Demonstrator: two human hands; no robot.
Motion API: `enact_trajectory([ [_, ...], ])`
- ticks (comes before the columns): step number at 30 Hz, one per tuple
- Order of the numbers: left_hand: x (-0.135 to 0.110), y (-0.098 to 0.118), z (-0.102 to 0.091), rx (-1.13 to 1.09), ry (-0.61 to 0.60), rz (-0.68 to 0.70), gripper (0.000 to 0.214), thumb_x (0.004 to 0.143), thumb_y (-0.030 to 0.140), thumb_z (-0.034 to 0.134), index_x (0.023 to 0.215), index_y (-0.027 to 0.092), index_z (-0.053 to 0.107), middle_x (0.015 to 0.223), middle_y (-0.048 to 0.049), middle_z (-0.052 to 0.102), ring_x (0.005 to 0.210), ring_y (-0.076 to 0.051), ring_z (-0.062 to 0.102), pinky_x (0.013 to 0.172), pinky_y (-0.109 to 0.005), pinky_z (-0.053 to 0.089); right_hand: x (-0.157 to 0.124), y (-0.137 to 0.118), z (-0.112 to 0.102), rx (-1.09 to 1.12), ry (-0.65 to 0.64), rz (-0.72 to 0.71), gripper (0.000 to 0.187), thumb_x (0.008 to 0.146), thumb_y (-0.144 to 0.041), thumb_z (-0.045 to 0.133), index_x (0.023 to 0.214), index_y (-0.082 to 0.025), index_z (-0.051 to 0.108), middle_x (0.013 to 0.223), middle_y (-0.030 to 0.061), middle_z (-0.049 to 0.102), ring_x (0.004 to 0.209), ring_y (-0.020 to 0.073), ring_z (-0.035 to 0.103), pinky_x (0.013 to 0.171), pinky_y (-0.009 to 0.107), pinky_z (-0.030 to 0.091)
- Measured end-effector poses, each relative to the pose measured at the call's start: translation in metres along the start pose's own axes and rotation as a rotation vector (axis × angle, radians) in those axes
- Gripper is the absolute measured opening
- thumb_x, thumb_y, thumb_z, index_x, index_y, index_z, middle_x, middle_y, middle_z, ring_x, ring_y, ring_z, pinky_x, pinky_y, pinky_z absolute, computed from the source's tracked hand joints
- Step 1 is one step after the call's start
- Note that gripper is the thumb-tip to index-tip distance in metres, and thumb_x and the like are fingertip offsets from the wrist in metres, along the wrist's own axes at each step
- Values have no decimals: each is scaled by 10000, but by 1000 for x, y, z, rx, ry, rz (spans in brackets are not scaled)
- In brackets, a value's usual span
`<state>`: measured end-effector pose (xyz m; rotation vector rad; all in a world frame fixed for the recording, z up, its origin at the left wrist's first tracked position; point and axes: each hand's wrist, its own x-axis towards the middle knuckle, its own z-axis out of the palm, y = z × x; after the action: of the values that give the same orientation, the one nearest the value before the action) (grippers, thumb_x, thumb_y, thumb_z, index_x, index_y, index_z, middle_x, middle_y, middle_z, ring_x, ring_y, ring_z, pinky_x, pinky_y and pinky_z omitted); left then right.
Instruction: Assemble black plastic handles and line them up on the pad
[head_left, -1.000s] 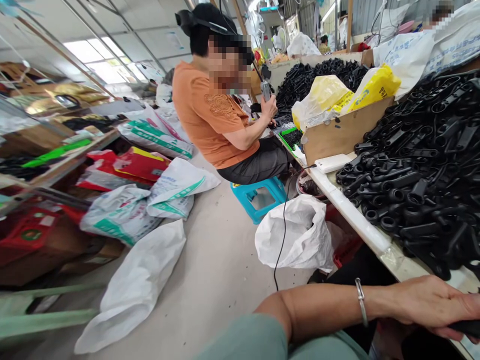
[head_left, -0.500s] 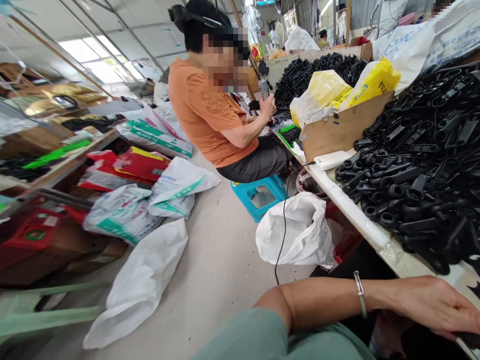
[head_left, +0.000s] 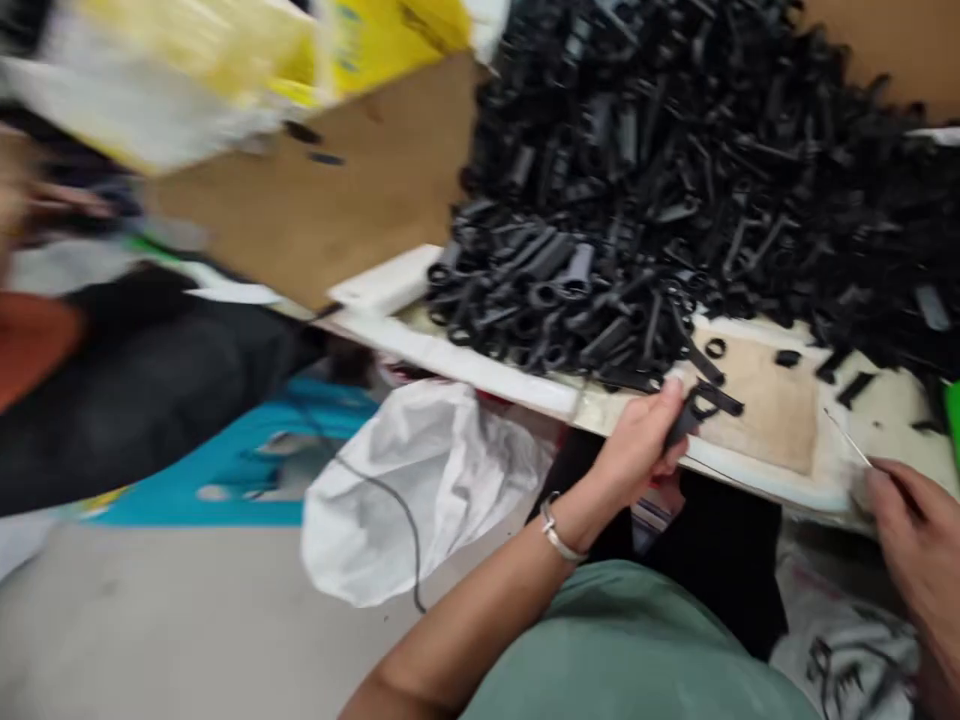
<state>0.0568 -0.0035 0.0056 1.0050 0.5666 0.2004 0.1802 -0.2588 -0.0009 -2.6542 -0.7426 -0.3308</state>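
Note:
My left hand point(head_left: 636, 440), with a silver bracelet at the wrist, is closed around a black plastic part point(head_left: 684, 420) with a ring-shaped opening, held over the table's front edge. At the right edge of the view, my right hand point(head_left: 911, 540) grips a thin metal pick point(head_left: 847, 436) whose tip points up and left. A worn tan board point(head_left: 765, 410) lies on the table between the hands. On it are a small black ring point(head_left: 715, 348) and a small dark piece point(head_left: 787, 357). Motion blur softens the fine detail.
A large heap of black plastic parts point(head_left: 675, 180) covers the table behind my hands. To the left stand a cardboard wall point(head_left: 322, 190) and yellow-and-white bags point(head_left: 247, 60). A white sack point(head_left: 405, 490) with a cable across it and a blue stool point(head_left: 225, 460) under a seated person are below.
My view has swung right and down toward the table. My right hand with the pick has come into view, and the black part in my left hand now shows clearly.

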Motion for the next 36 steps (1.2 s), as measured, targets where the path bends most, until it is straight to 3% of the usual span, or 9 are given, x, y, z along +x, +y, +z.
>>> enact_trajectory([
  [4,5,-4,10,-34,-3,-19,652,818,796,529,676,160,561,374,62,379,331,-41,244,386,-201,218,2,10,0,-382,-44,-15,461,1049,-417,353,1190,-141,694,1027,172,732,1013,353,652,883,418,482],
  [9,2,-4,19,-54,49,97,565,883,691,552,699,157,541,468,46,454,392,-44,333,428,-196,258,12,-2,2,-404,-4,2,496,1051,-387,332,1188,-94,707,1212,206,680,1139,386,575,950,456,437],
  [11,3,-6,20,-53,68,141,532,917,640,541,696,156,533,517,36,483,433,-46,376,461,-191,294,13,-16,4,-245,66,-33,471,1038,-390,384,1211,-76,689,1237,227,659,1145,375,581,984,463,438],
  [14,4,-10,22,-45,80,149,535,961,611,480,688,155,539,596,5,548,493,-57,431,510,-195,356,14,-53,12,254,107,-89,370,986,-406,533,1182,-135,692,1019,139,711,828,248,661,810,388,540],
  [16,4,-13,23,-16,78,131,558,975,626,425,719,154,576,660,-22,605,535,-75,474,553,-211,407,17,-84,21,529,-10,-86,339,971,-399,577,1229,-199,672,893,50,695,677,181,633,687,332,558],
  [21,1,-16,17,96,46,223,503,995,589,404,980,170,681,1048,-77,708,989,-180,626,934,-302,490,27,-136,41,554,14,-273,432,977,-398,601,1345,-173,615,952,61,697,724,178,637,742,337,570],
  [27,-1,-11,6,138,-44,290,368,995,447,454,1029,158,680,1077,-71,690,1076,-208,597,1011,-336,441,19,-136,48,631,52,-178,361,916,-390,698,1213,-185,701,897,44,697,695,169,623,726,331,572],
  [32,1,-8,-1,14,-3,271,210,909,342,580,888,152,667,783,-5,623,751,-122,545,746,-250,456,16,-127,40,976,-90,95,332,794,-379,817,1086,-238,747,870,11,686,632,134,630,624,281,579],
  [36,-4,-8,-13,-25,21,227,285,822,425,703,869,144,698,784,-26,686,712,-111,571,676,-219,459,24,-114,33,1307,-197,239,277,772,-369,828,981,-217,728,721,-23,650,480,88,562,457,204,498],
])
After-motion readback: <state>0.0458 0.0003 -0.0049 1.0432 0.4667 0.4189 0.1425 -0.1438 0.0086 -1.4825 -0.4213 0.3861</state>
